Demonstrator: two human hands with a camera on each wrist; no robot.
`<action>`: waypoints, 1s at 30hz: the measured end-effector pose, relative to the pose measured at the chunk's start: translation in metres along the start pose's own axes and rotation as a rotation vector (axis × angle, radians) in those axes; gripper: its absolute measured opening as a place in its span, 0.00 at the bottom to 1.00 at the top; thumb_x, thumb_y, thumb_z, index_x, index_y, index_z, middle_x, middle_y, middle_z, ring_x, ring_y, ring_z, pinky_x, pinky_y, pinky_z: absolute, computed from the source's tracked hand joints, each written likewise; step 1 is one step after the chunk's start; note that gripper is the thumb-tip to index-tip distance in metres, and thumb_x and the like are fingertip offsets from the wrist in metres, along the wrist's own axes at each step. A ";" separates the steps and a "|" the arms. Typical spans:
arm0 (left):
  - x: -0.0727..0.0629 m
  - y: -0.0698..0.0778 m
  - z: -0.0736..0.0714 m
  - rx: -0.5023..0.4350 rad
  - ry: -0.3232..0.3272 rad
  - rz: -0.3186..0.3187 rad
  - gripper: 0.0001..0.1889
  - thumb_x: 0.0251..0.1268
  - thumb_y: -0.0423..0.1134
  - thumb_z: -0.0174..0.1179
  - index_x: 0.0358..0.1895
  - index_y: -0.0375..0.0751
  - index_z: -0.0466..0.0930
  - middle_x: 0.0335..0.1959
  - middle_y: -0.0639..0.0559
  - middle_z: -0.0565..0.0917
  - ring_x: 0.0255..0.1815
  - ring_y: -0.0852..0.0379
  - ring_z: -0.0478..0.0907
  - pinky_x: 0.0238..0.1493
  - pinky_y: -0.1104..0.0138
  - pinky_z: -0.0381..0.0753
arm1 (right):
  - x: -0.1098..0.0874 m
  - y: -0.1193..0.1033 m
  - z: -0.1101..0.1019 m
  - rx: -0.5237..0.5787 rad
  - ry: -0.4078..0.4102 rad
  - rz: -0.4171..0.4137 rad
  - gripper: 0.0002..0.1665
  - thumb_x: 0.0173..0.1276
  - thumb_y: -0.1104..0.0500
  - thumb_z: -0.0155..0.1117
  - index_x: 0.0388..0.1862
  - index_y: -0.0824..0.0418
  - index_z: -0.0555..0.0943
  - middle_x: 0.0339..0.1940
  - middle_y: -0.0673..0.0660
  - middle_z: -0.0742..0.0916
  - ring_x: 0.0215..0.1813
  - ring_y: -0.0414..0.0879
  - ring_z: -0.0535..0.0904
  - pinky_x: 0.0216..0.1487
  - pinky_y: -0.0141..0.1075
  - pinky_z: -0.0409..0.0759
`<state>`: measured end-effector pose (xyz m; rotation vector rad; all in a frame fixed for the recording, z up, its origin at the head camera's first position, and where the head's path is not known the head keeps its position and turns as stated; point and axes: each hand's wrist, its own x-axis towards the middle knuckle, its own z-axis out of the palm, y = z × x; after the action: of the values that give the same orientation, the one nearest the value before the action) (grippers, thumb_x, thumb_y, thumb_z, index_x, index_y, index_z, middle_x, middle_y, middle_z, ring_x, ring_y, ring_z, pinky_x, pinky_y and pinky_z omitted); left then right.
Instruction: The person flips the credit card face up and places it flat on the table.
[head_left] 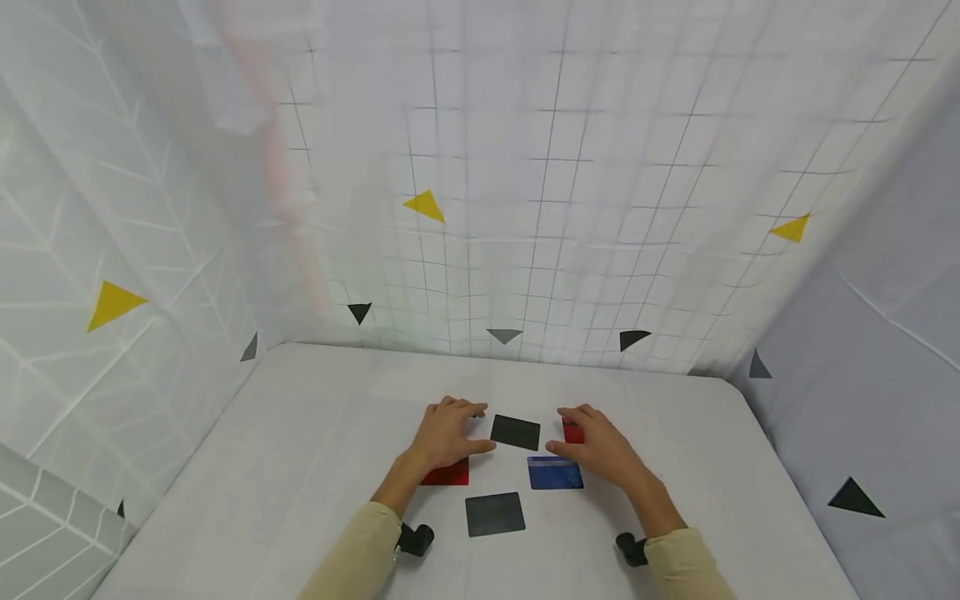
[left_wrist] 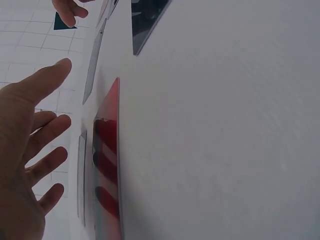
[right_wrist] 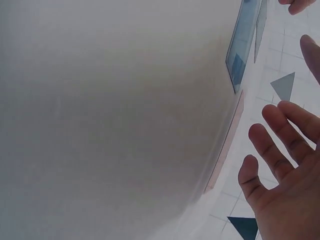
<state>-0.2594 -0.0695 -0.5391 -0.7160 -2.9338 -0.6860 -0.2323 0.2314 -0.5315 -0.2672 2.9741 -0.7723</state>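
Note:
Both hands are above the white table among several flat cards, fingers spread and nothing held. My left hand (head_left: 444,433) is over a red card (head_left: 448,476), which it partly covers in the head view; the left wrist view shows the red card (left_wrist: 109,155) below the fingers and another thin card (left_wrist: 82,180) beyond it. My right hand (head_left: 598,446) partly hides a second red card (head_left: 573,431), with a blue card (head_left: 555,473) beside the thumb. Between the hands lies a black card (head_left: 516,432). Nearer the body is a dark grey card (head_left: 495,514).
White sheets with grid lines and yellow, black and grey triangles hang behind and beside the table (head_left: 315,467). Black wrist-worn devices (head_left: 416,540) sit by both sleeves. The table's back edge runs along the hanging sheet.

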 end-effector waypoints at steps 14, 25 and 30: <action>0.013 0.010 0.008 0.109 -0.049 -0.034 0.34 0.56 0.65 0.68 0.65 0.54 0.80 0.57 0.56 0.83 0.61 0.50 0.70 0.62 0.45 0.67 | 0.009 -0.015 0.009 -0.008 -0.042 -0.009 0.40 0.57 0.35 0.74 0.65 0.51 0.80 0.54 0.53 0.83 0.53 0.48 0.79 0.54 0.51 0.81; 0.015 0.014 0.009 0.113 -0.059 -0.049 0.31 0.56 0.63 0.69 0.61 0.54 0.83 0.55 0.54 0.82 0.59 0.50 0.70 0.62 0.46 0.67 | 0.017 -0.022 0.012 -0.066 -0.086 -0.014 0.38 0.58 0.38 0.75 0.63 0.54 0.81 0.52 0.52 0.83 0.57 0.50 0.78 0.58 0.52 0.79; 0.017 0.017 0.009 0.116 -0.064 -0.048 0.30 0.57 0.61 0.69 0.61 0.53 0.83 0.56 0.53 0.81 0.59 0.49 0.70 0.62 0.46 0.66 | 0.020 -0.024 0.013 -0.075 -0.088 -0.019 0.37 0.57 0.38 0.76 0.62 0.54 0.82 0.50 0.52 0.82 0.53 0.48 0.78 0.56 0.50 0.80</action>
<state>-0.2665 -0.0452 -0.5382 -0.6711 -3.0275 -0.5004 -0.2470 0.2011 -0.5311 -0.3254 2.9254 -0.6337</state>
